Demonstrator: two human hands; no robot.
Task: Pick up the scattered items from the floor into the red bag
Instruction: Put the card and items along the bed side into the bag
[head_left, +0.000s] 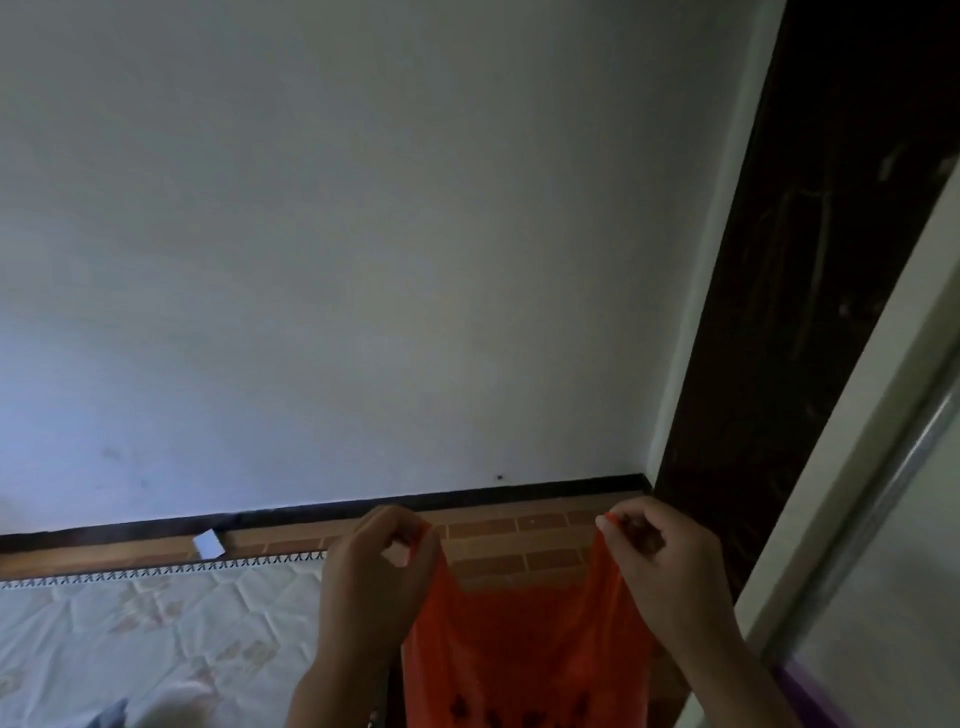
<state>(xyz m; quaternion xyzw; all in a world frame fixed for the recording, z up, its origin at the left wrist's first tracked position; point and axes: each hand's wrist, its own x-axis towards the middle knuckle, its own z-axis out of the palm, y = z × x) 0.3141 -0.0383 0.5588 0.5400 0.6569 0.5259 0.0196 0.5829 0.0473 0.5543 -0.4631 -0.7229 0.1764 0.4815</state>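
Note:
A red plastic bag (524, 644) hangs in front of me at the bottom middle of the head view. My left hand (374, 582) pinches its left handle, and my right hand (660, 566) pinches its right handle. The two handles are held apart, so the bag's top edge sags between them. Dark print shows near the bag's lower part. A small white item (209, 544) lies on the brick-patterned floor (498, 540) by the dark skirting, left of my hands.
A pale quilted mattress (156, 634) with a patterned border fills the lower left. A plain white wall (363, 260) stands ahead. A dark door frame (810, 260) and a pale door edge (893, 467) rise at the right.

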